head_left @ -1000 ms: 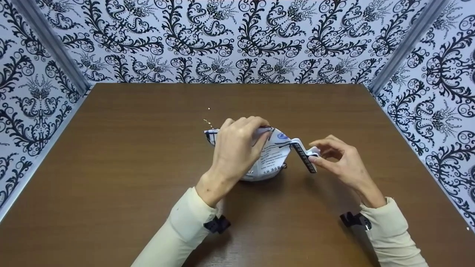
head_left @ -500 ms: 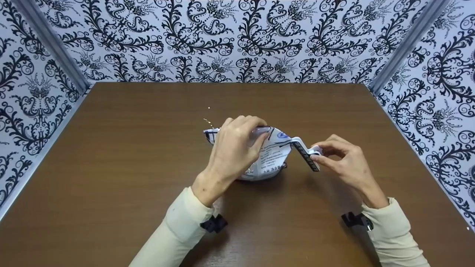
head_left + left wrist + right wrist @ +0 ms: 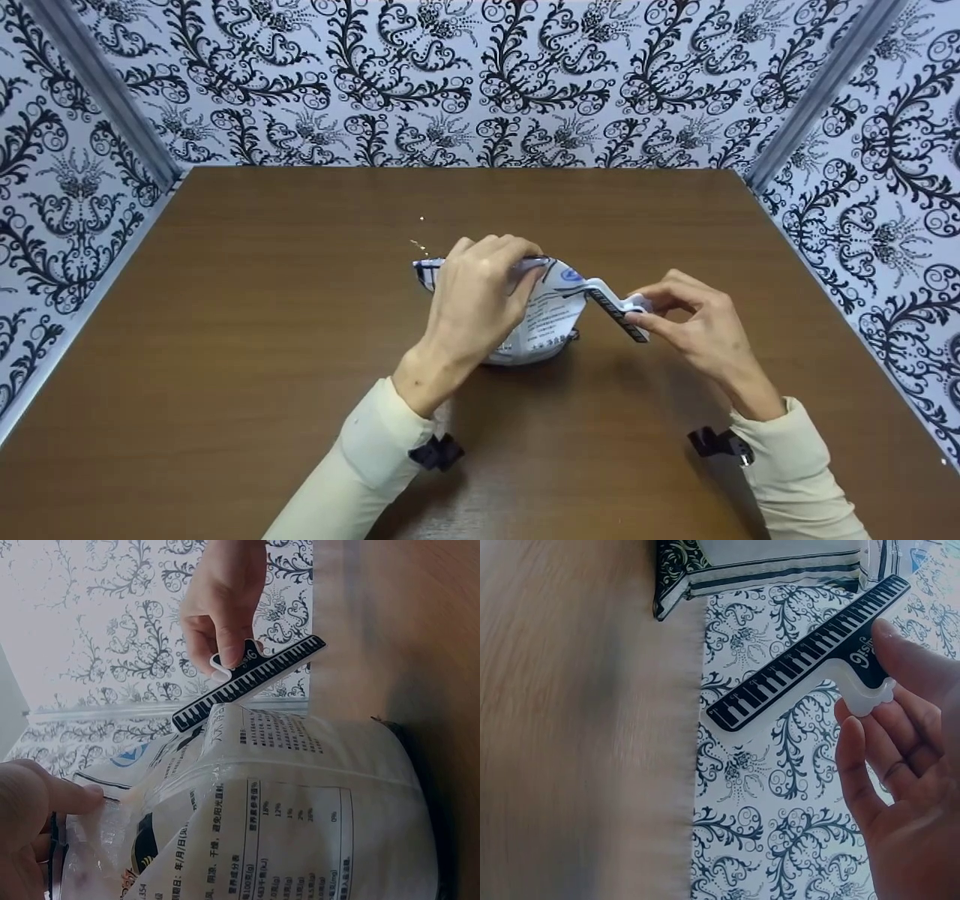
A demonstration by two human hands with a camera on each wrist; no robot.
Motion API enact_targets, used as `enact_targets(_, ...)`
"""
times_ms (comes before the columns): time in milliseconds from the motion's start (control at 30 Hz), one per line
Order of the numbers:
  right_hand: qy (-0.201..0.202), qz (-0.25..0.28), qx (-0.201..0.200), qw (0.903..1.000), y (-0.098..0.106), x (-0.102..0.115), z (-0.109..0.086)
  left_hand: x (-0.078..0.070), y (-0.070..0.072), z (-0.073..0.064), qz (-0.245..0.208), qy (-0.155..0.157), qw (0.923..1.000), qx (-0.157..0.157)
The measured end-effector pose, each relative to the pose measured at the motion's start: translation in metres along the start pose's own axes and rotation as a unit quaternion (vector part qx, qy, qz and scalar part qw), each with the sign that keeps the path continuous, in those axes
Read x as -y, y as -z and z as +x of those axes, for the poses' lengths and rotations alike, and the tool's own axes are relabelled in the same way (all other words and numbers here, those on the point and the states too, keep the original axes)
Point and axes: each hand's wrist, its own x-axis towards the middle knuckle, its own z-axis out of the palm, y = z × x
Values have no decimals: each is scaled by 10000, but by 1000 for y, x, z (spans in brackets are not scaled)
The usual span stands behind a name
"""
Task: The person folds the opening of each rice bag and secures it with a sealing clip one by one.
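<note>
A white printed plastic food bag (image 3: pixel 551 319) stands on the brown table, its top edge folded over. My left hand (image 3: pixel 484 289) grips that fold, thumb at the near side and fingers over the far side. In the left wrist view, the bag (image 3: pixel 300 810) shows a nutrition table. My right hand (image 3: pixel 694 322) pinches the handle of a black-and-white bag clip (image 3: pixel 616 309) with a piano-key pattern. The clip slants down to the right, its upper end right at the bag's right top corner. In the right wrist view, the clip (image 3: pixel 802 656) shows its whole patterned bar.
Small pale bits (image 3: pixel 418 246) lie on the table (image 3: pixel 262 322) behind the bag's left corner. Patterned panels (image 3: pixel 480 82) with grey corner posts enclose the table at the back and sides. Both wrists wear black camera mounts (image 3: pixel 437 452).
The clip's lower end has swung slightly up and to the right, so it lies flatter. The right hand has shifted a little with it; the left hand stays on the bag's fold.
</note>
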Motion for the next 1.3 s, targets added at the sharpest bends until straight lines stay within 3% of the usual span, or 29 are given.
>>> enact_targets(1300,288,173,-166,9993,-7,15,8,-3,-1,1,142,-10,9999,48)
